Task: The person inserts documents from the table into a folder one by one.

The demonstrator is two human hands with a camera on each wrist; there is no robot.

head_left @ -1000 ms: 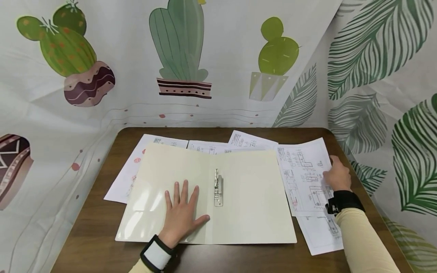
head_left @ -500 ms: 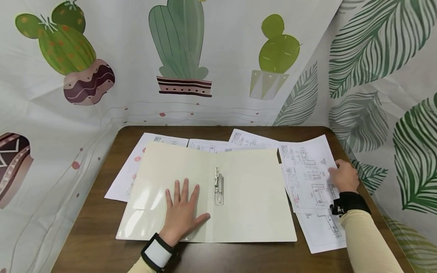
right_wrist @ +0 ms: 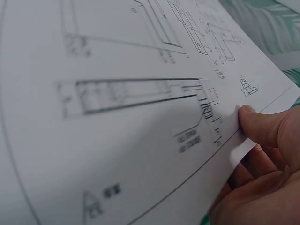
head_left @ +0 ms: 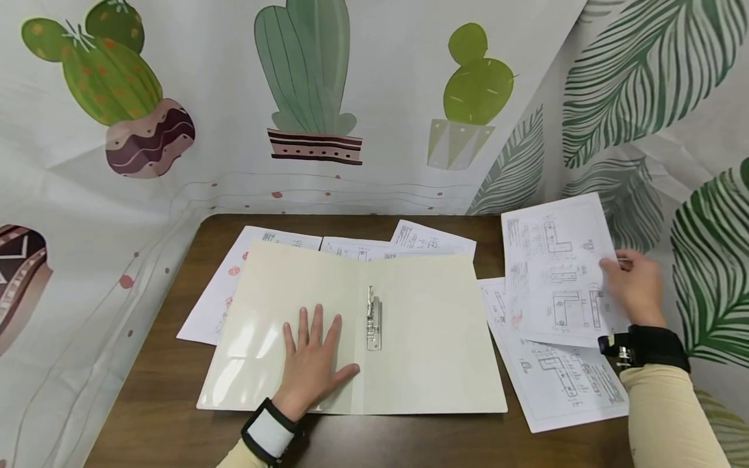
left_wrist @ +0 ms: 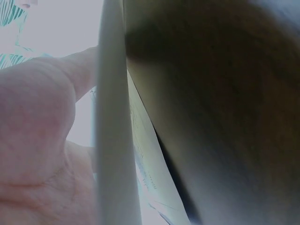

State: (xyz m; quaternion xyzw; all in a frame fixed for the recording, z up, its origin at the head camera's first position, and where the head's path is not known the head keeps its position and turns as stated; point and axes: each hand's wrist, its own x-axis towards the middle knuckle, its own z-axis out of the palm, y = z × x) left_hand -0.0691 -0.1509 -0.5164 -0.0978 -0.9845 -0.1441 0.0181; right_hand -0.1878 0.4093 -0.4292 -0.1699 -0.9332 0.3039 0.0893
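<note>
A cream file folder (head_left: 435,364) lies spread open on the table, with a metal lever clip (head_left: 374,318) beside its spine. My left hand (head_left: 310,374) rests flat on the folder's left cover, fingers spread and thumb toward the spine. At the right, my right hand (head_left: 634,286) pinches the right edge of a printed drawing sheet (head_left: 538,273), thumb on top and fingers curled beneath, as the right wrist view shows. That sheet is raised and overlaps another drawing sheet (head_left: 550,403) lying below it. In the left wrist view, the folder's edge (left_wrist: 115,140) stands in front of the left palm.
More printed sheets stick out from under the folder: one with red stamps (head_left: 205,312) at the left, another (head_left: 430,235) at the back. The brown wooden table (head_left: 140,383) ends at a cactus-print cloth (head_left: 398,188) hanging behind it.
My right hand has drawn the top drawing sheet to the right and lifted it, away from the folder's edge. More of the sheet underneath shows. My left hand has stayed on the folder.
</note>
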